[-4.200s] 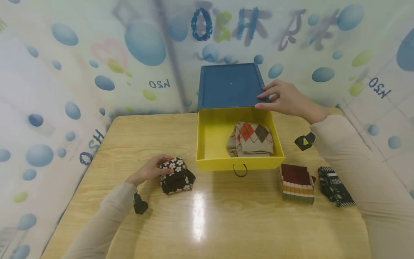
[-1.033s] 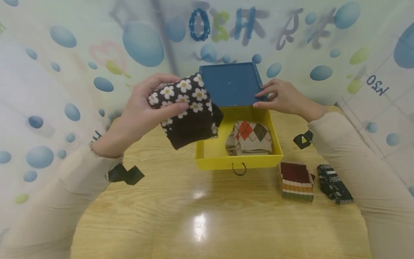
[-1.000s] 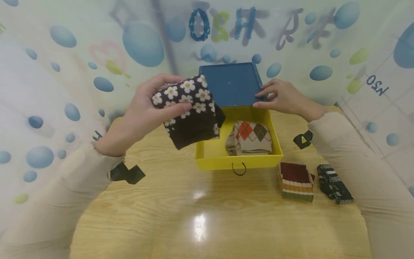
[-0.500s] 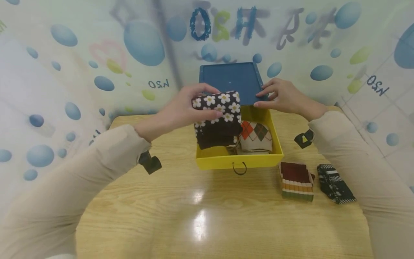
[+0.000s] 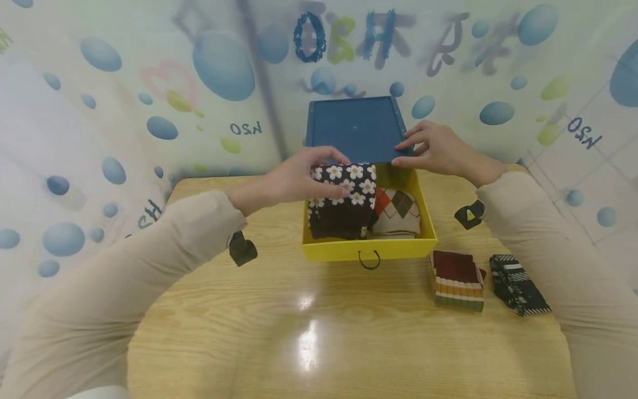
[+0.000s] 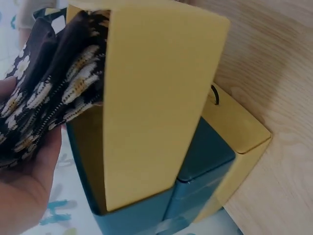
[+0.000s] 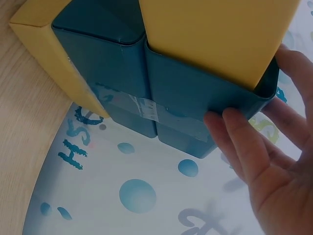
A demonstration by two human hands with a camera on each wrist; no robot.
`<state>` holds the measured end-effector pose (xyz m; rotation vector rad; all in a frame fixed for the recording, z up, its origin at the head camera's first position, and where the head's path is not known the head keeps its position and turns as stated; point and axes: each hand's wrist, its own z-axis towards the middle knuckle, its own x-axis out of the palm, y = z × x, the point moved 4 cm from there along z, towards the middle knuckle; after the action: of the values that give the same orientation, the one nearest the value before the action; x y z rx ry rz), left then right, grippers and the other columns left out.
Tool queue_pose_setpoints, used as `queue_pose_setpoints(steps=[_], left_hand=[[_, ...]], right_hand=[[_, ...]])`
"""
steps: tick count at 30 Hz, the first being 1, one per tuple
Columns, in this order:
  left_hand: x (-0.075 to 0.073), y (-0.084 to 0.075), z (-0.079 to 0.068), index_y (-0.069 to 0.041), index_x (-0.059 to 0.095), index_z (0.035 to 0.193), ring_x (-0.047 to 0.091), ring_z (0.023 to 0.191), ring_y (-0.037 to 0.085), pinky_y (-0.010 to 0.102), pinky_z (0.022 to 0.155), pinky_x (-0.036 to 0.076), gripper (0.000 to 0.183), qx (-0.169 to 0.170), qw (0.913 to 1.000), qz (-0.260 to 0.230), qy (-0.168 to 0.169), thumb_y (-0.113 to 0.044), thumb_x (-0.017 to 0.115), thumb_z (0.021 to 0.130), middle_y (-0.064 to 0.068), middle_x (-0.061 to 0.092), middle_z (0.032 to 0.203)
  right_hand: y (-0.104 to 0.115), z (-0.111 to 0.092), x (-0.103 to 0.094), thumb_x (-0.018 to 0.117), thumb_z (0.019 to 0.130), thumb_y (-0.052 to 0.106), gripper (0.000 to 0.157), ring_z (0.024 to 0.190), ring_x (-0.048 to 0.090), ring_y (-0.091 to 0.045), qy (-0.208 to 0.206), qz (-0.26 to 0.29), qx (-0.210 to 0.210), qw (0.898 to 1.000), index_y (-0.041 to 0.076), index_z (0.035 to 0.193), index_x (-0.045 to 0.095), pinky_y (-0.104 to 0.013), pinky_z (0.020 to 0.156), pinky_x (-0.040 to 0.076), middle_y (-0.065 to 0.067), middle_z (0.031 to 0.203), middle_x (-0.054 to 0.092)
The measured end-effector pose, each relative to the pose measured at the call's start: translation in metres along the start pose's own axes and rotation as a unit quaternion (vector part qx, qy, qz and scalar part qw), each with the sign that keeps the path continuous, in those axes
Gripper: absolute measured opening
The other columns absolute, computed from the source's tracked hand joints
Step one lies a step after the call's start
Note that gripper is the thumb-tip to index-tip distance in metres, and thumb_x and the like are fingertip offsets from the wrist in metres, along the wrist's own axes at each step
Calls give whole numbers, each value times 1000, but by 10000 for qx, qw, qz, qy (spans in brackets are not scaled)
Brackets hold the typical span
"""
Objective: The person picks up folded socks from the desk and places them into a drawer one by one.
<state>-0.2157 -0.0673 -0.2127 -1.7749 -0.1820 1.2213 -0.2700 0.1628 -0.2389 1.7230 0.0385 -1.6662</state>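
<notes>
My left hand (image 5: 304, 176) grips a folded pair of black socks with white daisies (image 5: 344, 202). The socks stand in the left part of a pulled-out yellow drawer (image 5: 371, 252), just inside its front wall. Beige argyle socks (image 5: 399, 213) lie folded at the drawer's right side, partly covered by the daisy socks. In the left wrist view, the daisy socks (image 6: 54, 78) sit at the drawer's open side, between thumb and fingers. My right hand (image 5: 433, 147) rests with spread fingers on the right edge of the blue drawer case (image 5: 356, 130); its fingertips (image 7: 239, 117) touch the case's side.
Right of the drawer lie folded maroon socks with striped cuffs (image 5: 457, 280) and black-and-white patterned socks (image 5: 518, 285) on the wooden table (image 5: 239, 332). A second yellow drawer (image 6: 239, 122) shows below in the left wrist view. A patterned wall (image 5: 224, 66) stands behind.
My left hand has lifted the daisy socks off the table at the left, carried them right and lowered them into the drawer. My right hand stays on the case.
</notes>
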Motion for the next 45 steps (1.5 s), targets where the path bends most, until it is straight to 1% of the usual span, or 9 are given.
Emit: queue_pose_setpoints(steps=[3,6,7,10,15,21,30,38,45], left_hand=[[0,5,1,-14,51,118,40,114,20,38,77,42,46,-109,9999,121,29,-25,70,77,-1,41,129],[0,12,3,-13,50,117,42,113,22,38,75,43,45,-329,9991,258,116,-24,69,78,2,41,129],[0,15,5,-13,50,117,43,113,22,39,76,43,45,-411,9986,306,143,-24,69,77,3,42,129],[1,21,8,-13,51,116,41,117,24,39,89,39,44,-572,9966,557,222,-25,69,78,4,43,129],[5,19,13,-10,50,118,43,116,25,39,91,38,47,-404,9933,1011,385,-25,69,78,6,45,127],[7,13,14,-8,48,123,45,113,23,37,91,38,50,-264,9882,1418,510,-24,67,80,8,48,125],[8,12,20,-11,49,123,47,111,21,35,90,40,48,-157,9850,1671,404,-24,66,81,7,50,123],[9,9,24,-10,44,126,50,109,19,32,89,41,50,107,9865,1622,179,-15,66,81,7,52,121],[-1,-4,24,-7,49,121,53,103,21,30,84,44,42,396,9913,1249,-80,-13,64,82,8,54,116]], right_hand=[[1,0,0,64,82,27,40,89,58,-37,8,-36,5,10000,-2,110,62,-46,77,46,-21,120,42],[1,0,0,64,82,27,40,89,58,-36,32,-50,1,10000,-2,110,62,-46,78,46,-21,120,42],[1,0,0,64,82,27,40,89,58,-36,39,-39,-3,10000,-2,110,61,-46,78,46,-21,120,42],[1,0,0,64,82,26,40,89,58,-36,43,-30,-16,10000,-2,110,61,-46,78,46,-22,120,42],[1,1,0,63,83,27,40,90,57,-37,33,5,-11,10000,-2,110,61,-46,78,46,-22,120,42],[1,1,0,64,82,26,40,89,58,-36,29,4,13,10000,-2,110,62,-46,78,46,-21,120,42],[1,1,0,64,82,26,39,89,58,-36,-17,-28,-24,10000,-2,109,62,-46,78,46,-21,120,42],[0,2,1,63,83,28,40,89,58,-36,-3,-59,-6,10000,-1,110,62,-46,78,46,-21,120,42],[0,3,0,64,82,29,41,89,58,-37,-15,-74,28,10000,-1,110,62,-46,78,46,-21,120,42]])
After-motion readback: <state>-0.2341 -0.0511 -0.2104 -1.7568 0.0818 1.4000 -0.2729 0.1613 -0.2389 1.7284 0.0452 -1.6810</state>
